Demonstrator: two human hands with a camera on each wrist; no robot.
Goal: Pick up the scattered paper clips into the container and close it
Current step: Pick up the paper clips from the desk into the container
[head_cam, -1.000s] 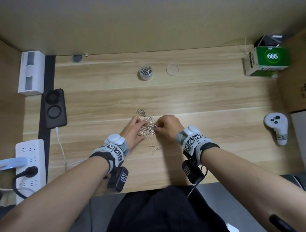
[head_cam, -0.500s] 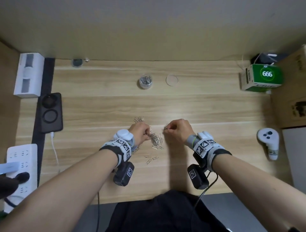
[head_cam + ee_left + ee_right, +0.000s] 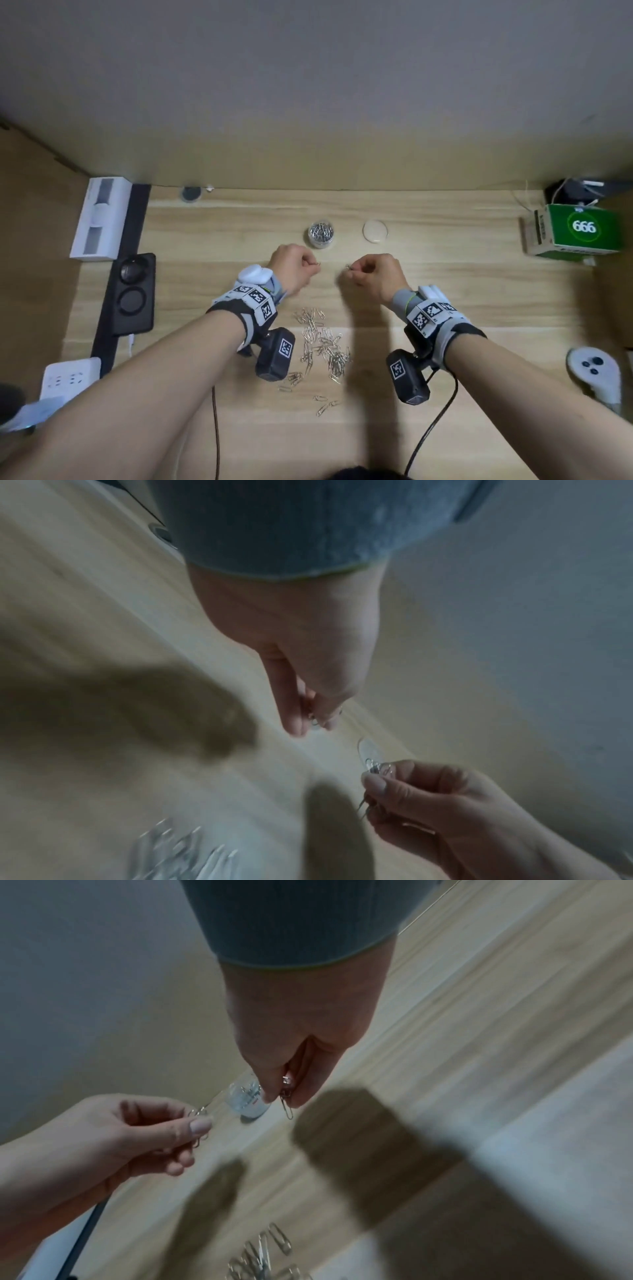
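— Where are my hands?

— My left hand [image 3: 294, 266] and right hand [image 3: 371, 274] each pinch a few paper clips [image 3: 287, 1104] in a fingertip grip, just short of the open container [image 3: 321, 234]. The pile [image 3: 323, 346] lies on the tabletop [image 3: 445, 308] nearer me.

— How will they handle?

— Light, slick wire that probably tangles; I'd pinch small bunches at mid-length.
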